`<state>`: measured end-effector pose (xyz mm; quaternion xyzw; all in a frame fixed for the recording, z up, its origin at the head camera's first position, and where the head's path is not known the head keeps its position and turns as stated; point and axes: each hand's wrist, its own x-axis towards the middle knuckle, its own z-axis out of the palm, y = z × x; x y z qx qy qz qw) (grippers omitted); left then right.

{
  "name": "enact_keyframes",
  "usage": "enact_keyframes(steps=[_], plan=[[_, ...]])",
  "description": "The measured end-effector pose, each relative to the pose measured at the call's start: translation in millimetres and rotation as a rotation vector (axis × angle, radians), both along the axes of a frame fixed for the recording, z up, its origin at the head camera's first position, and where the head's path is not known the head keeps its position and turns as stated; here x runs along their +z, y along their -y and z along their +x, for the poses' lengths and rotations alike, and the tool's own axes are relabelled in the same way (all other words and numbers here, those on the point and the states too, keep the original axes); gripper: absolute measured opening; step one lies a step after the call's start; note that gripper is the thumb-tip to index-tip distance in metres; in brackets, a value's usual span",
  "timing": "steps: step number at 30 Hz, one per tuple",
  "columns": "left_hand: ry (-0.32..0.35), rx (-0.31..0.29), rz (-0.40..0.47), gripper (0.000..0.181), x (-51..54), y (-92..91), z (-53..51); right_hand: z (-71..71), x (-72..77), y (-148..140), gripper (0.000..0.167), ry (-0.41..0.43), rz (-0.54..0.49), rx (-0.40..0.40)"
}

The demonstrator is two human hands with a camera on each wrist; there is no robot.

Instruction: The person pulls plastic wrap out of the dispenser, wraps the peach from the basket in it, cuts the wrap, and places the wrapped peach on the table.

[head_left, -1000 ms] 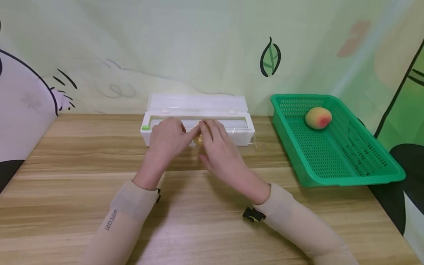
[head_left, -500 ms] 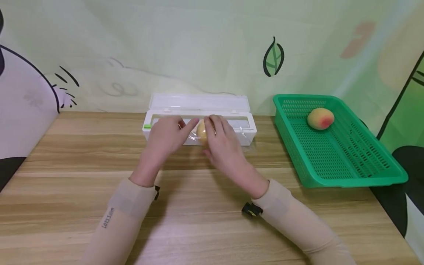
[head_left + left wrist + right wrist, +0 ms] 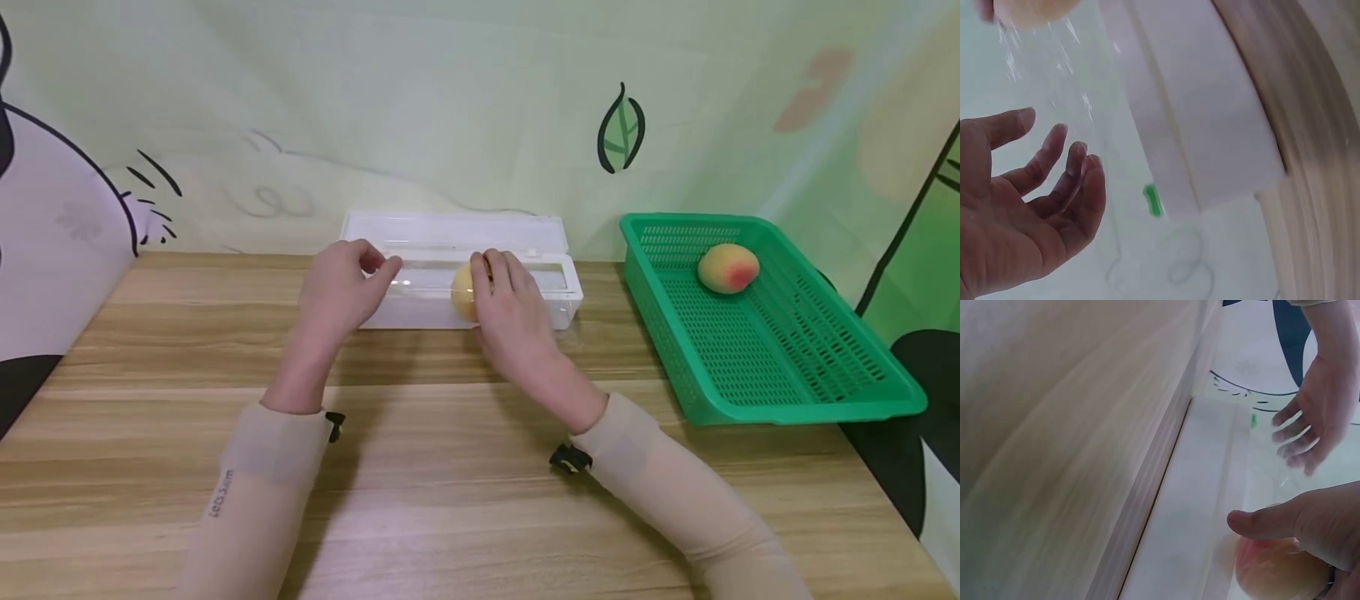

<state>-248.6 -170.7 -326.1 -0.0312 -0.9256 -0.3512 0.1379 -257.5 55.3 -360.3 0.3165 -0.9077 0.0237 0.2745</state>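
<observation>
My right hand [image 3: 513, 321] grips a yellow peach [image 3: 462, 293] over the front of a white box [image 3: 420, 314] with its lid raised. The right wrist view shows the peach's [image 3: 1282, 569] pink patch under the thumb of that hand [image 3: 1325, 522]. Shiny clear film [image 3: 1066, 59] clings to the peach and stretches towards my left hand. At the box's left end, my left hand [image 3: 337, 287] hovers with bent, parted fingers; in the left wrist view this hand [image 3: 1041, 200] has a gap between thumb and fingertips. Whether the film touches its fingers, I cannot tell.
A green basket [image 3: 678, 367] stands to the right on the wooden table [image 3: 450, 500], with another peach [image 3: 727, 268] inside. Behind the box hangs a printed cloth [image 3: 450, 108]. A small green piece [image 3: 1153, 200] sits at the box's end.
My left hand has moved left, away from the peach, widening the gap between the hands. My right hand and the peach have shifted slightly right, and more of the peach shows.
</observation>
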Motion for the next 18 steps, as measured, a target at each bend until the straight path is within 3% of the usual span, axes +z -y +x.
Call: enact_keyframes(steps=[5, 7, 9, 15, 18], plan=[[-0.073, 0.071, 0.046, 0.032, 3.3, 15.8, 1.5, -4.8, -0.6, -1, 0.088, -0.020, -0.002, -0.008], [-0.065, 0.086, 0.057, 0.031, 4.4, 22.8, 1.9, -5.8, -0.1, -1, 0.086, -0.022, -0.003, -0.010], [-0.001, 0.075, 0.053, 0.032, 5.3, 30.1, 2.2, -6.6, 0.6, -1, 0.086, -0.018, 0.005, -0.013], [0.263, -0.031, -0.051, 0.055, 1.9, 49.0, -1.3, -8.0, 2.0, 0, 0.086, -0.026, 0.019, 0.010], [0.345, -0.080, -0.054, 0.056, -1.8, 52.5, -2.5, -8.5, 2.4, -1, 0.083, -0.016, 0.026, 0.020]])
